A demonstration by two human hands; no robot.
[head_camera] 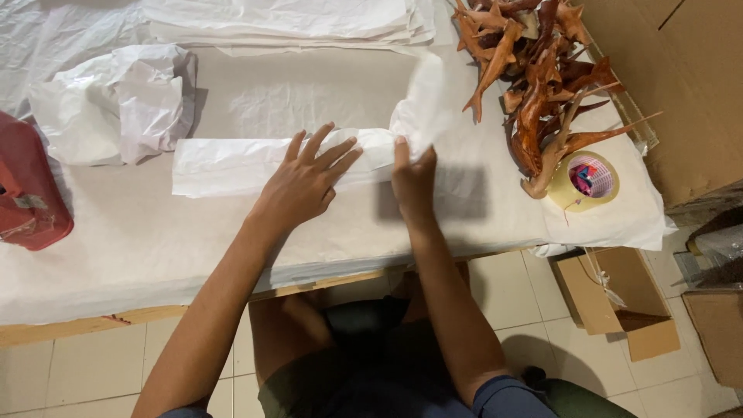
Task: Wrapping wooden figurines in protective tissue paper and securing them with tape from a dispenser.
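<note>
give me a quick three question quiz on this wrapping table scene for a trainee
1. True or false: the left hand lies flat, fingers spread, on the long white paper-wrapped bundle.
2. What is the right hand doing? A) lifting the roll of tape B) pinching up the loose paper end of the bundle C) reaching into the cardboard box
3. Fill in: the roll of tape lies beside a pile of reddish-brown ______ carvings.

Key: 1 true; 2 B; 3 wooden (they look like carved wood, with pointed fins or tails).
</note>
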